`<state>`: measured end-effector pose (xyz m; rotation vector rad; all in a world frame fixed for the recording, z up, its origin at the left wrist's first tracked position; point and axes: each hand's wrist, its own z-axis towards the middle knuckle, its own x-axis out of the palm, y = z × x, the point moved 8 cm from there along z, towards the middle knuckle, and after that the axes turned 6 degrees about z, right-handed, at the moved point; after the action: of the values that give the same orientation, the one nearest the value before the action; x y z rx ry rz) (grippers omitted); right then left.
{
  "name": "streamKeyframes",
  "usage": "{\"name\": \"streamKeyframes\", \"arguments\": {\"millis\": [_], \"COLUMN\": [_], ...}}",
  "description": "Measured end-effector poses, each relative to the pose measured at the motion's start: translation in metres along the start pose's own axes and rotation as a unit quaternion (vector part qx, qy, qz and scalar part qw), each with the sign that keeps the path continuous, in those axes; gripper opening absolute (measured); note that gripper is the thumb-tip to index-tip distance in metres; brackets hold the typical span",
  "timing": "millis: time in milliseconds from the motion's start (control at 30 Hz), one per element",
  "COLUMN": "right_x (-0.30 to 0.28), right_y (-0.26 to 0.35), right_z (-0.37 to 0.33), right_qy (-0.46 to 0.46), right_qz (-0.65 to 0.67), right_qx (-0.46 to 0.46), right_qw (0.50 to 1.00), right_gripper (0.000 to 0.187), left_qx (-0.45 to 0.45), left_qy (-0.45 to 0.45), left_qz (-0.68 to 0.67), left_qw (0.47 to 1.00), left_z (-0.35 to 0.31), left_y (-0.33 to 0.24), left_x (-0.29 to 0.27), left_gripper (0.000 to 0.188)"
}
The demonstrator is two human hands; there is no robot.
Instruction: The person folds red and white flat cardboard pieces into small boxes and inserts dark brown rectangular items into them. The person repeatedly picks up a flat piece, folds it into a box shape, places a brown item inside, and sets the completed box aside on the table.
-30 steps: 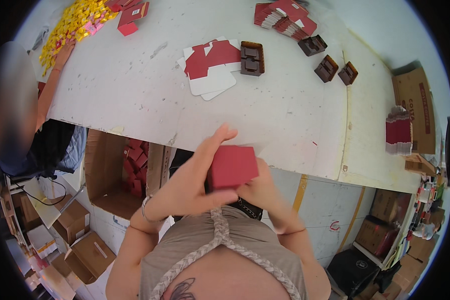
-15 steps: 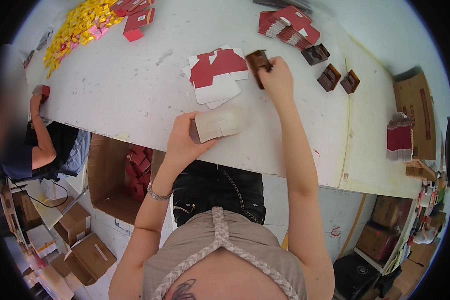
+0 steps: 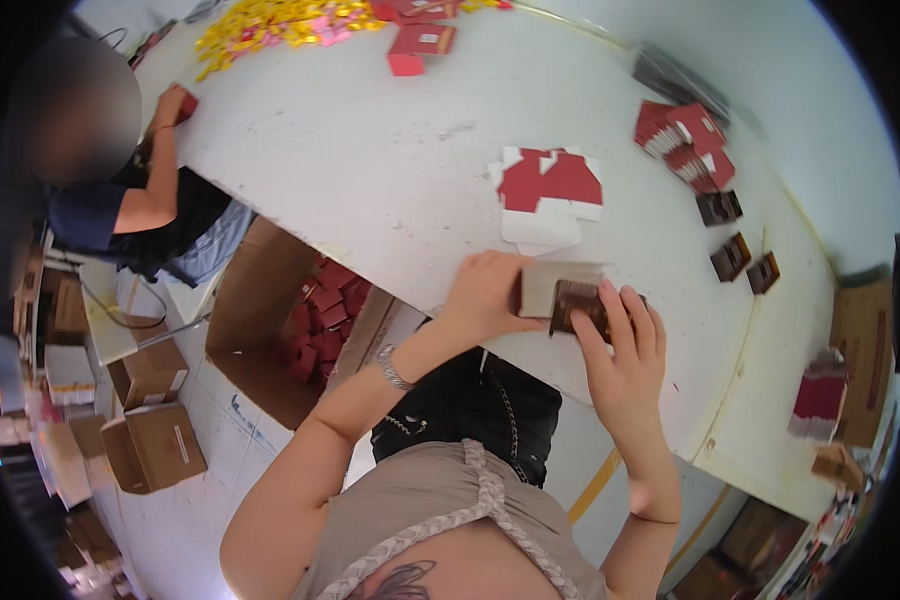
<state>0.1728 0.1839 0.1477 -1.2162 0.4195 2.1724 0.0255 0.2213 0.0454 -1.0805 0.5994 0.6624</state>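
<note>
Near the table's front edge, my left hand (image 3: pixel 482 298) is closed round one end of a small folding carton (image 3: pixel 544 292), whose pale inner side faces up. My right hand (image 3: pixel 625 350) grips a dark brown plastic tray insert (image 3: pixel 574 298). The insert meets the carton's right part; whether it sits inside or only against it, I cannot tell. Just beyond lie flat red-and-white carton blanks (image 3: pixel 555 190) in a loose stack. Several more brown inserts (image 3: pixel 730 257) stand to the right.
Folded red cartons (image 3: pixel 692 140) are piled at the far right. Small yellow and pink packets (image 3: pixel 290 28) cover the far left, beside red cartons (image 3: pixel 420 45). A co-worker's hand (image 3: pixel 173 105) holds a red box. Below the table's edge stands a large cardboard box (image 3: pixel 260 310) of red boxes.
My right hand has brought the brown insert toward me to the carton in my left hand. The view has shifted left, so the table's things appear farther right.
</note>
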Motion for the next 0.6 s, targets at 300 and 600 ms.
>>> {"name": "streamKeyframes", "arguments": {"millis": [300,600], "right_x": [0.064,0.073], "right_y": [-0.004,-0.003], "right_z": [0.014,-0.021], "right_qy": [0.124,0.168], "right_qz": [0.104,0.016], "right_qx": [-0.063,-0.053], "right_qw": [0.985,0.984], "right_gripper": [0.035,0.041], "left_qx": [-0.015,0.021], "left_qy": [0.011,-0.035], "left_qz": [0.012,0.013], "left_qw": [1.0,0.999], "left_z": [0.001,-0.003], "left_y": [0.009,-0.003], "left_x": [0.011,0.006], "left_gripper": [0.078,0.079]}}
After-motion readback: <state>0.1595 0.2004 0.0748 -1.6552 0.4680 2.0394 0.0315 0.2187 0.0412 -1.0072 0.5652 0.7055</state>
